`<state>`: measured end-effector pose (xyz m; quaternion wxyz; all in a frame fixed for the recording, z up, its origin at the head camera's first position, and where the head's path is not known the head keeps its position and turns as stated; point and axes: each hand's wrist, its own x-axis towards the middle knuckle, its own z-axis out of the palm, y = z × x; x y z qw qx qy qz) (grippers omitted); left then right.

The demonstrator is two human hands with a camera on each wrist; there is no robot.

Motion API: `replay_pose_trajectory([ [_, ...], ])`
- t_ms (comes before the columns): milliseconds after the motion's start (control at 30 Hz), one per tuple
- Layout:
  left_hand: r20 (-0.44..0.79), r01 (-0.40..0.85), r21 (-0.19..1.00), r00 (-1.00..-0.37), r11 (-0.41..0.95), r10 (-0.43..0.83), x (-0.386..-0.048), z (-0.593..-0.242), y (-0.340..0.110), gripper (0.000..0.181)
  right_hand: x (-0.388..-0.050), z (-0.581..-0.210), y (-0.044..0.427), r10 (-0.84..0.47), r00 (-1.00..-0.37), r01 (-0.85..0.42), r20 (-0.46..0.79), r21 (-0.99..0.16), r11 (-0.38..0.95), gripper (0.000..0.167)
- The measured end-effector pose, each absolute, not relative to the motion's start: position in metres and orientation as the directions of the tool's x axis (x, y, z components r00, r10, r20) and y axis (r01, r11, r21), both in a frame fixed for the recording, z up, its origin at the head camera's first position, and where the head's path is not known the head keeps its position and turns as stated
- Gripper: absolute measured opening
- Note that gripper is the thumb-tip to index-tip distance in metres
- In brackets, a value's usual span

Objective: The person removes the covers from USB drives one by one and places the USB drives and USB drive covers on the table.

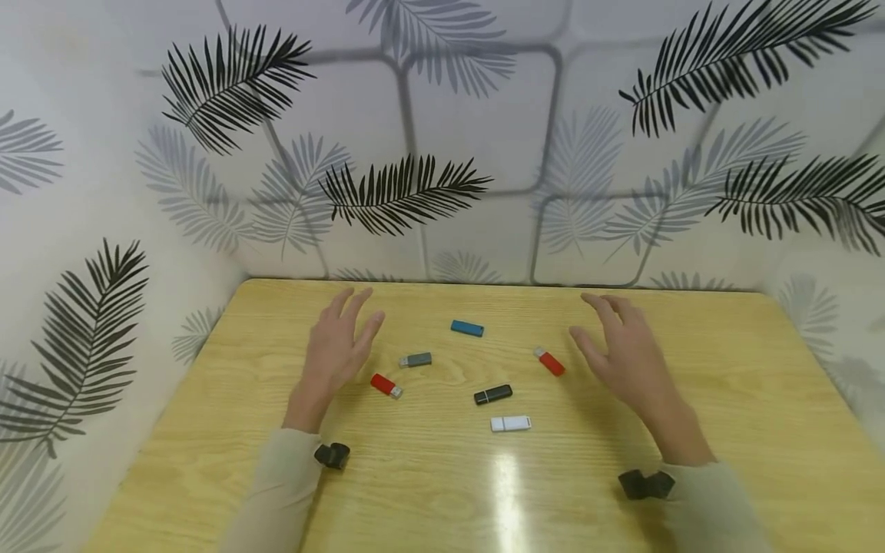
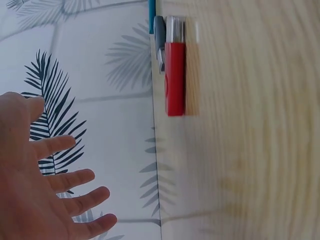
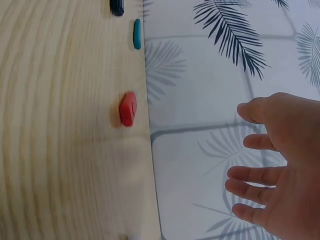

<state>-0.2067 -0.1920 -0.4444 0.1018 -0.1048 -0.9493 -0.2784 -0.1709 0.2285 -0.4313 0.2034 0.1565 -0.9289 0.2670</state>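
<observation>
Several USB sticks lie scattered on the wooden table. Nearest my left hand (image 1: 333, 346) are a red USB stick (image 1: 382, 383) and a grey USB stick (image 1: 415, 360), both with bare metal plugs. My left hand hovers above the table, fingers spread, holding nothing. Toward the back lies a blue USB stick (image 1: 467, 329). A black USB stick (image 1: 493, 395) and a white USB stick (image 1: 510, 424) sit in the middle, one in front of the other. Beside my right hand (image 1: 625, 353) is a second red USB stick (image 1: 550, 362); that hand is raised too, fingers apart, touching nothing.
The wooden table (image 1: 429, 491) ends at a back edge against a pale wall covering (image 1: 477, 123) with leaf prints. Each wrist carries a small black device, such as the left wrist device (image 1: 333, 455). Light glares off the table's front middle.
</observation>
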Motion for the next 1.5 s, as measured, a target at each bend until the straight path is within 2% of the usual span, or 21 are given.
replay_pose_trajectory([
  [267,0.288,0.294,0.594,-0.947,0.749,0.143,-0.203,-0.447,-0.176,0.059,-0.178,-0.442,0.209,-0.180,-0.889,-0.402,0.420,-0.529,0.747,0.047],
  [700,0.317,0.328,0.734,-0.940,0.595,0.128,-0.201,-0.447,-0.151,0.049,-0.192,-0.457,0.174,-0.208,-0.884,-0.446,0.420,-0.617,0.649,0.044],
  [1000,0.349,0.364,0.778,-0.928,0.512,0.130,-0.203,-0.452,-0.139,0.042,-0.202,-0.463,0.156,-0.227,-0.892,-0.442,0.391,-0.650,0.618,0.046],
  [1500,0.329,0.330,0.804,-0.940,0.494,0.092,-0.205,-0.463,-0.126,0.039,-0.221,-0.474,0.133,-0.271,-0.907,-0.420,0.322,-0.665,0.618,0.039],
])
